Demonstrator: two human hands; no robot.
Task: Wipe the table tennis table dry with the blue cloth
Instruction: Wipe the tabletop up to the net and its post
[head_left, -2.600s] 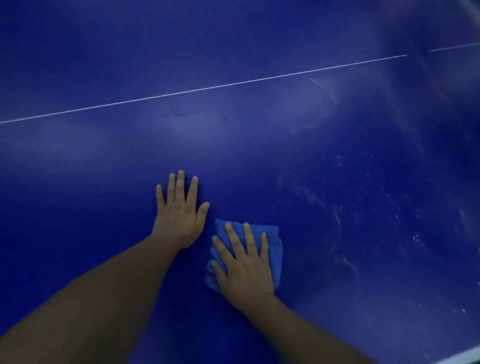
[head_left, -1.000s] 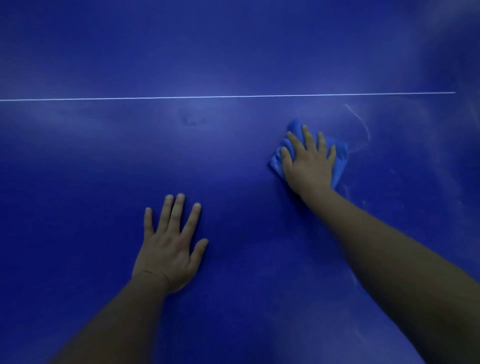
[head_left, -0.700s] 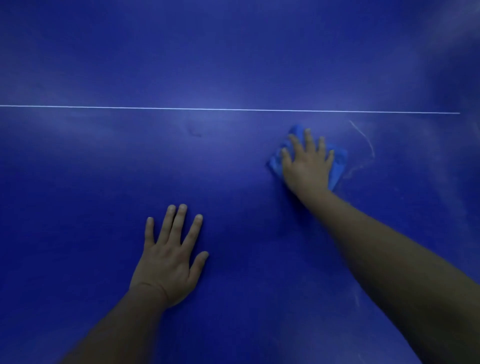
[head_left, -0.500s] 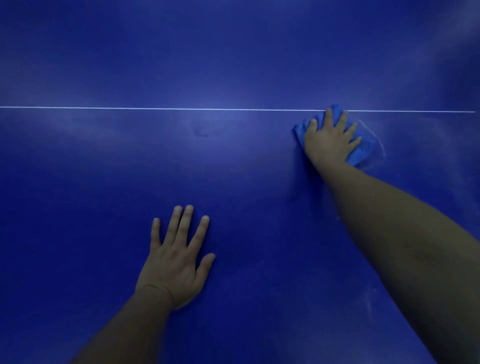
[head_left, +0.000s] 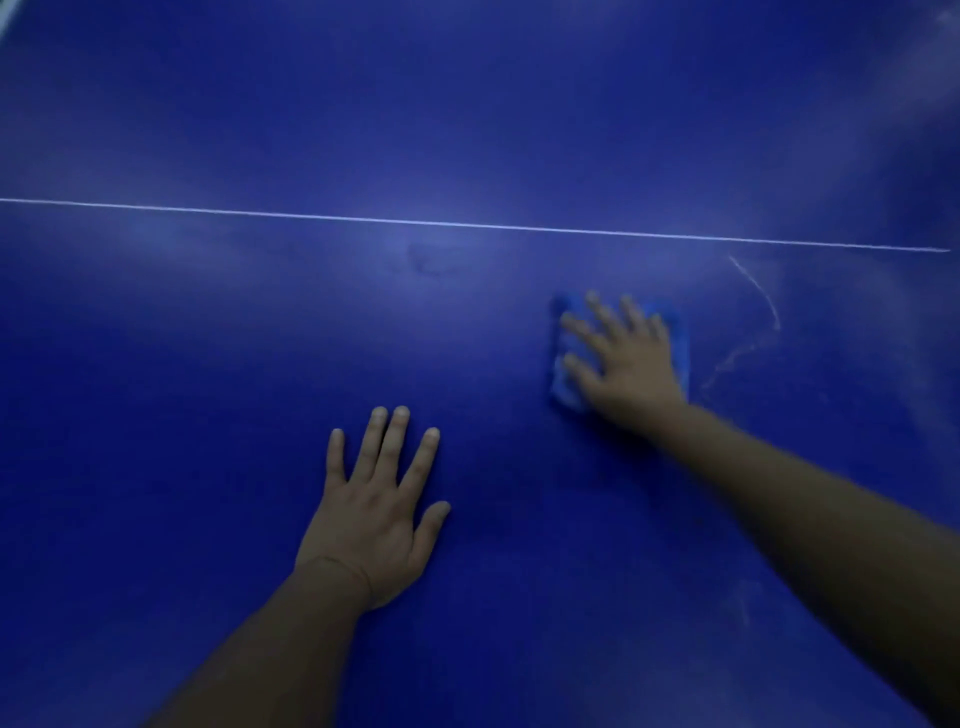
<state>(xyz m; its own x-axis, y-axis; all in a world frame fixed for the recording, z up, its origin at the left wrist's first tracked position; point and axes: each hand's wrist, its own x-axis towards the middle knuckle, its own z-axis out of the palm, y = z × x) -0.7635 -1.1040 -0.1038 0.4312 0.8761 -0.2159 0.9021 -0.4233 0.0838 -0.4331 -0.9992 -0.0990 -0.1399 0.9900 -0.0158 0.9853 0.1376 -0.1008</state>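
The dark blue table tennis table fills the head view. My right hand lies flat with spread fingers on the folded blue cloth, pressing it onto the tabletop right of centre; the hand is motion-blurred and covers most of the cloth. My left hand rests palm down on the bare table, fingers straight, nearer to me and left of the cloth.
A thin white line crosses the table beyond both hands. A pale curved water streak lies just right of the cloth. Faint smears mark the surface near my right forearm.
My right hand has slid the cloth back toward me and slightly left, away from the white line it touched half a second ago. My left hand stays planted.
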